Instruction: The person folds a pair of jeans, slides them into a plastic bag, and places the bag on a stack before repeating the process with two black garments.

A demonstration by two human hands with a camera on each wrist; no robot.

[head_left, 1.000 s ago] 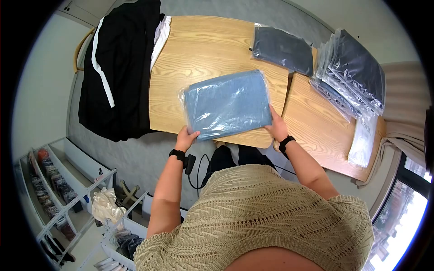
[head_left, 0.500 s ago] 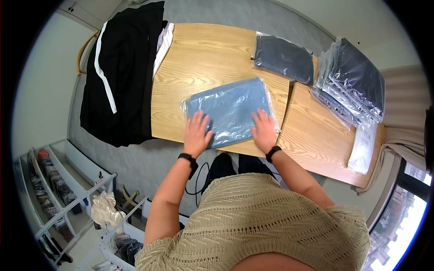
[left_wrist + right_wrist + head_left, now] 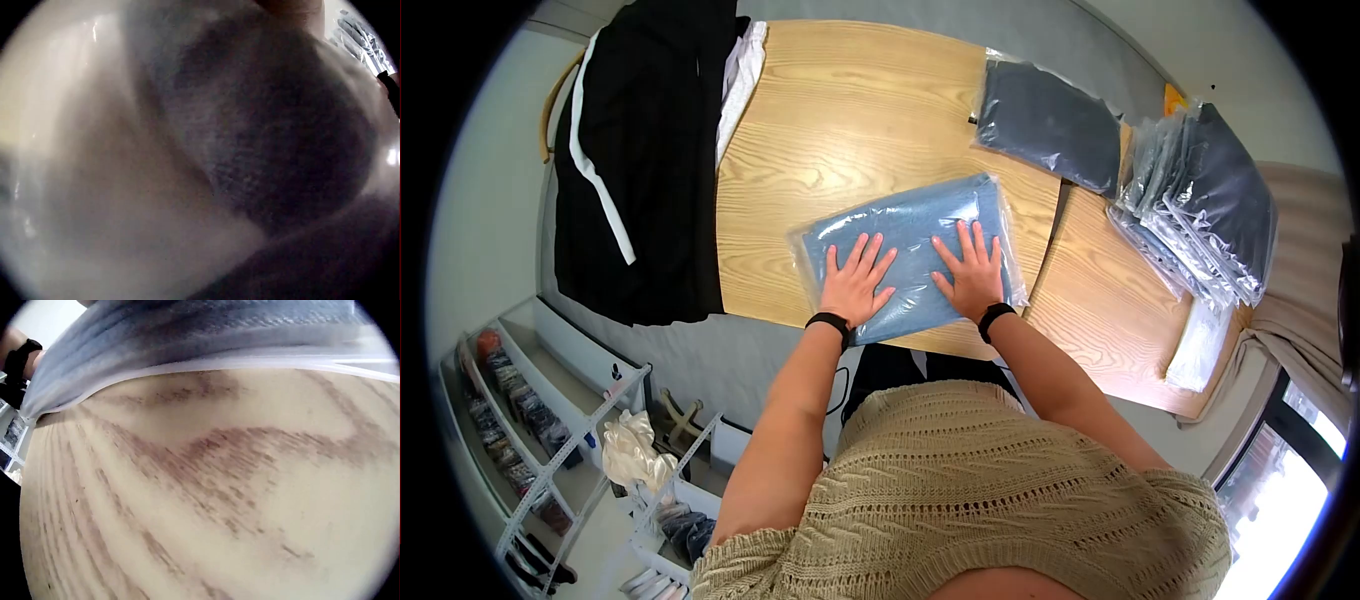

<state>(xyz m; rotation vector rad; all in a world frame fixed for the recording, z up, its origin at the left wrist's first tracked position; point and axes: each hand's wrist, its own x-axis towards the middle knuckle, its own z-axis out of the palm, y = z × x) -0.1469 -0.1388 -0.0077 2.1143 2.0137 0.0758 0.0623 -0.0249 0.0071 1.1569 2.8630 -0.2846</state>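
Observation:
A folded light-blue denim garment in a clear plastic bag [image 3: 915,215] lies flat near the front edge of the wooden table [image 3: 850,110]. My left hand [image 3: 856,283] rests palm down on its left part, fingers spread. On the right part my right hand [image 3: 973,275] presses flat, its fingers also spread and straight. In the right wrist view the denim [image 3: 206,331] shows close above the table grain, with the bag's edge along the wood. Blurred plastic and dark cloth [image 3: 281,125] fill the left wrist view.
Black garments with a white stripe [image 3: 645,170] hang over the table's left end. A dark bagged garment [image 3: 1050,125] lies at the back right, beside a stack of bagged clothes [image 3: 1210,200]. White storage racks [image 3: 560,450] stand at lower left.
Both hands have let go of the bag's near corners and moved forward onto its top, where they now lie flat. The bag stays on the table.

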